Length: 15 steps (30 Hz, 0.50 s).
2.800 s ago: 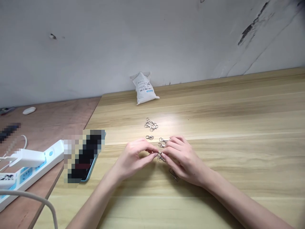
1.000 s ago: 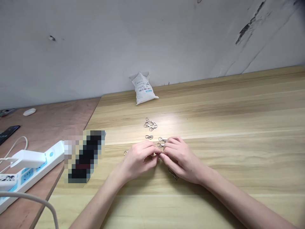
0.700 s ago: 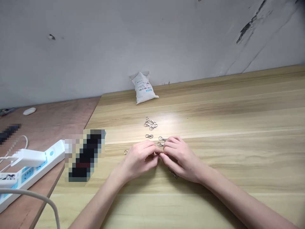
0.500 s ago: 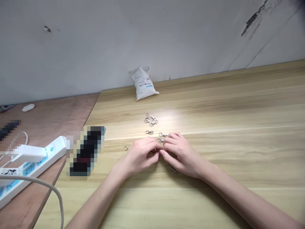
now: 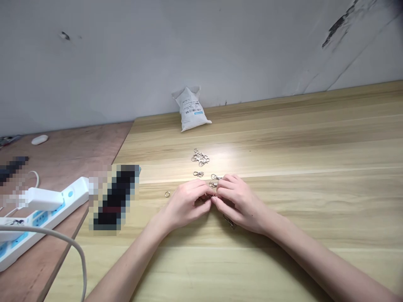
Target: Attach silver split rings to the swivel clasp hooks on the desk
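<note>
Head view: close fingertip work, seemingly still under way.
Left hand point(image 5: 190, 202): pinching metal piece point(image 5: 209, 196), now mostly hidden.
Right hand point(image 5: 239, 203): pinching same piece, just beside clasps point(image 5: 212, 184).
Clasp pile point(image 5: 200, 159): far, untouched.
Loose ring point(image 5: 167, 194): newly uncovered, left of left hand, likely outside pinched work.

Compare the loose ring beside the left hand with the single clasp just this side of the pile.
Shape: the ring is one plain round loop; the clasp is longer, with several parts.
Size: the ring looks shorter overall than the clasp.
Place: the ring lies left of the left hand; the clasp lies beyond that hand, nearer the pile.
Shared: both are shiny metal, unheld on the tabletop.
</note>
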Tool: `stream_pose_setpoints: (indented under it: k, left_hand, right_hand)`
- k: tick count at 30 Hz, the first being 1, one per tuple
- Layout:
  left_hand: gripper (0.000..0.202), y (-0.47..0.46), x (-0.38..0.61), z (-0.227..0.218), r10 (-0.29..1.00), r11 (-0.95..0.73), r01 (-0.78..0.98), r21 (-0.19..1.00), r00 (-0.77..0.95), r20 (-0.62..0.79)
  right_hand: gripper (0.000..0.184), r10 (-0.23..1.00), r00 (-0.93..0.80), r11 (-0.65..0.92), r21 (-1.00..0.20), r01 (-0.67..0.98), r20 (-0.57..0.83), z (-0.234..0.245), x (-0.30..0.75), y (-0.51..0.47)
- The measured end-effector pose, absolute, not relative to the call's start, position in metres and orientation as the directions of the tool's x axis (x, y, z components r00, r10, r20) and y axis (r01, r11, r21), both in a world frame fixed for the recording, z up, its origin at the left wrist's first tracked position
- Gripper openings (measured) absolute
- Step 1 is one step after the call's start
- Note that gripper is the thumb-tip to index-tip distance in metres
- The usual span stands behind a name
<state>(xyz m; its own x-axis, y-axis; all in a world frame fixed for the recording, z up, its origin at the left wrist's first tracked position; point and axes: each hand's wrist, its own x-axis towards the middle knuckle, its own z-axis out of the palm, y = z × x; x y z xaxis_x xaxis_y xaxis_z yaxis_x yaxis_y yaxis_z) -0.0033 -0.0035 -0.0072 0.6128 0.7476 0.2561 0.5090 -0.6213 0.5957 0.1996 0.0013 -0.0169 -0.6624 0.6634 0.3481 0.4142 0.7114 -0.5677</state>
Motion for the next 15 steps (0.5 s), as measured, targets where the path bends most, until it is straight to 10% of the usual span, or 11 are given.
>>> stream_pose_setpoints:
  k: [15]
  left_hand:
    - [0.01,-0.0037,-0.0041,-0.0052,0.762,-0.596,0.515,0.616,0.604,0.233]
  right_hand:
    - [0.022,0.66,-0.663,0.715,-0.565,0.412,0.352,-0.0171,0.1993,0.0019]
